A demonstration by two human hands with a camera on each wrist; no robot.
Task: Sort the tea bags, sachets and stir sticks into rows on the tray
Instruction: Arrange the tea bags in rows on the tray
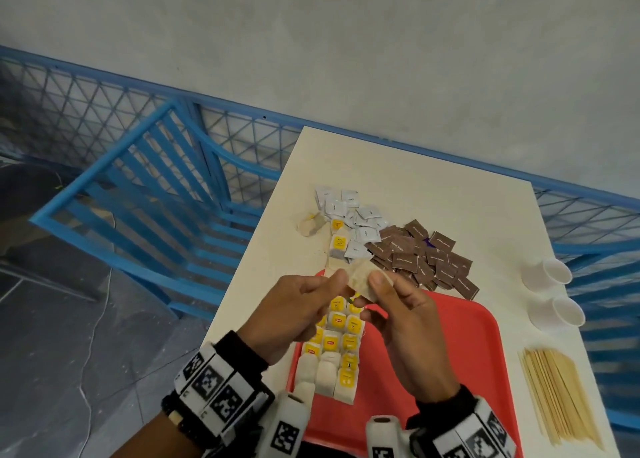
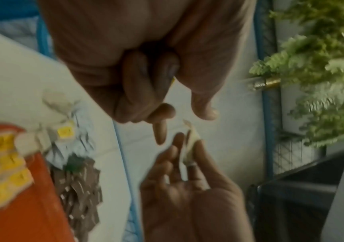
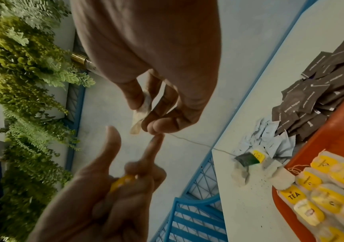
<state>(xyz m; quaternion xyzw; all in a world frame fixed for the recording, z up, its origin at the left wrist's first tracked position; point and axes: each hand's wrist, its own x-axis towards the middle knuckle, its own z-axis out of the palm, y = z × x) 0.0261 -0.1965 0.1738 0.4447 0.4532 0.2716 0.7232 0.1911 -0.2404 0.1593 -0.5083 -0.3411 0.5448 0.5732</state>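
Above the far end of the red tray [image 1: 450, 336], both hands hold one beige tea bag [image 1: 360, 277] between them. My right hand [image 1: 375, 284] pinches the bag [image 3: 141, 113] between thumb and fingers. My left hand [image 1: 330, 284] curls its fingers round a yellow tag [image 3: 123, 181]; its index finger points up and touches the right fingertips. A thin string [image 3: 196, 143] runs from there to a dark green tag [image 3: 246, 159]. Rows of yellow-tagged tea bags [image 1: 337, 346] lie on the tray's left side.
On the white table [image 1: 398, 166] beyond the tray lie loose tea bags [image 1: 337, 244], a pile of white sachets [image 1: 349, 211] and a pile of brown sachets [image 1: 426, 256]. Stir sticks [image 1: 561, 395] and two paper cups [image 1: 550, 274] sit right. A blue chair [image 1: 138, 187] stands left.
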